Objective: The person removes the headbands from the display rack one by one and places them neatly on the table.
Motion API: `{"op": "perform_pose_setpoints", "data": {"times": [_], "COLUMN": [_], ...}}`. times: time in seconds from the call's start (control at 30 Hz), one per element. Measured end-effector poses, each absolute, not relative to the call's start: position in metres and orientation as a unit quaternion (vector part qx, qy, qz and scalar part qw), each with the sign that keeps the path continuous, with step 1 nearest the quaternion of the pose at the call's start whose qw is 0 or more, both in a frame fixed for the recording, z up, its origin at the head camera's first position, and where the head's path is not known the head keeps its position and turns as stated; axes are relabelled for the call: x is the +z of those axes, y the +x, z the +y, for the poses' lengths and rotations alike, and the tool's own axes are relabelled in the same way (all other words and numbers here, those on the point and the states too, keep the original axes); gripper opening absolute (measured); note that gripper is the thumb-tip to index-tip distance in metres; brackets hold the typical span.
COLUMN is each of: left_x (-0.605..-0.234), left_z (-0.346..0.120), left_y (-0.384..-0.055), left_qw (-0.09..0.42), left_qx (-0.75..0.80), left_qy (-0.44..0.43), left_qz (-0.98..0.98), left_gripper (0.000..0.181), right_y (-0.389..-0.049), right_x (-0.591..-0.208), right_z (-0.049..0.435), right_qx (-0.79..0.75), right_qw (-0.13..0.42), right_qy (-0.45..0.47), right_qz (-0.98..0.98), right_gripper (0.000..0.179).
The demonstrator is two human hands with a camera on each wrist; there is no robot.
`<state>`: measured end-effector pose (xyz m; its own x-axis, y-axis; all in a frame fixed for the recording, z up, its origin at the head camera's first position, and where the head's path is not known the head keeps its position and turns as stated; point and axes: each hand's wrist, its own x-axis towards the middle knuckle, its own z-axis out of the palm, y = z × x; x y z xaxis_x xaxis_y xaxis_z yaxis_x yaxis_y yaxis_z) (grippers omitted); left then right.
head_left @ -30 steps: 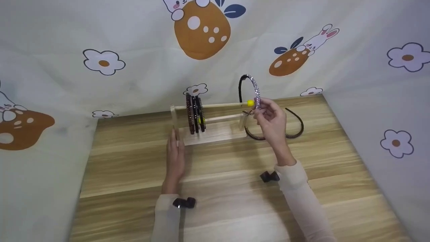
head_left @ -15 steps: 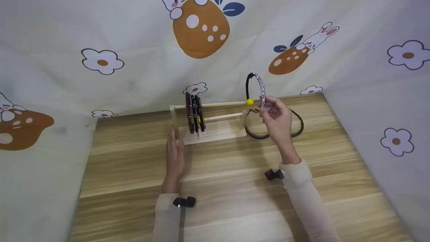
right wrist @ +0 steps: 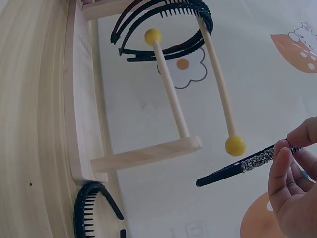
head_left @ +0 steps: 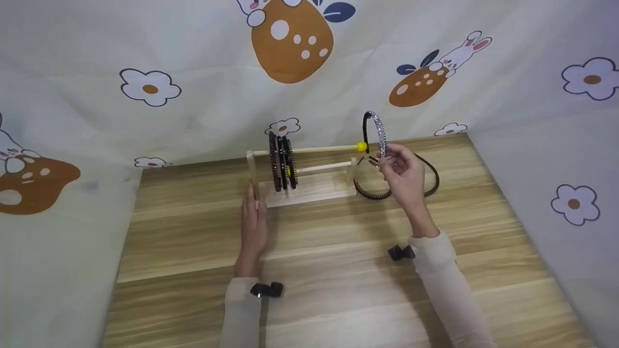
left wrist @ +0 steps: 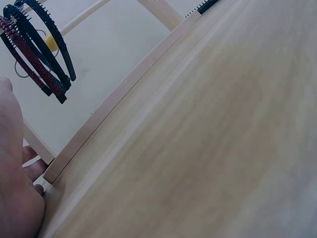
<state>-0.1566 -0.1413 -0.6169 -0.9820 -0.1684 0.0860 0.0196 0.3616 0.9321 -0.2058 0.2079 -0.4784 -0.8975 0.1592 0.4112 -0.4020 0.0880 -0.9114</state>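
My right hand (head_left: 407, 180) pinches a black headband with glittering silver stones (head_left: 380, 131) by its stoned side, its arch upward. In the right wrist view, a bare black end of this glittery headband (right wrist: 220, 177) lies just past the yellow ball (right wrist: 235, 145) that tips the wooden rack's longer rod (right wrist: 220, 89). My left hand (head_left: 252, 224) rests with straight fingers against the left upright of the rack (head_left: 309, 192). Several toothed headbands (head_left: 284, 164), dark red and black, hang together near the rod's left end.
Another toothed black headband (head_left: 373, 195) lies on the wooden table (head_left: 319, 270) by the rack's right end, partly behind my right hand. A shorter rod (head_left: 324, 167) with its own yellow ball runs below the longer one. Printed cloth (head_left: 203, 48) surrounds the table behind and at the sides.
My right hand has moved right with the glittery headband, carrying its arch from around the rod's yellow tip to just beyond it. My left hand has stayed at the rack.
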Motion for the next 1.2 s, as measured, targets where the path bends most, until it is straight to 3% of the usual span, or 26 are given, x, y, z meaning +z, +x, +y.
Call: {"op": "perform_pose_setpoints", "data": {"times": [1.2], "left_x": [-0.618], "left_z": [-0.142], "left_y": [-0.158], "left_qw": [0.080], "left_qx": [-0.566], "left_qy": [0.043], "left_qz": [-0.819], "left_gripper": [0.065], "right_y": [-0.198], "right_x": [-0.506], "right_z": [0.270], "right_qx": [0.585], "right_qw": [0.175], "right_qy": [0.076], "right_qz": [-0.788], "right_gripper": [0.027]}}
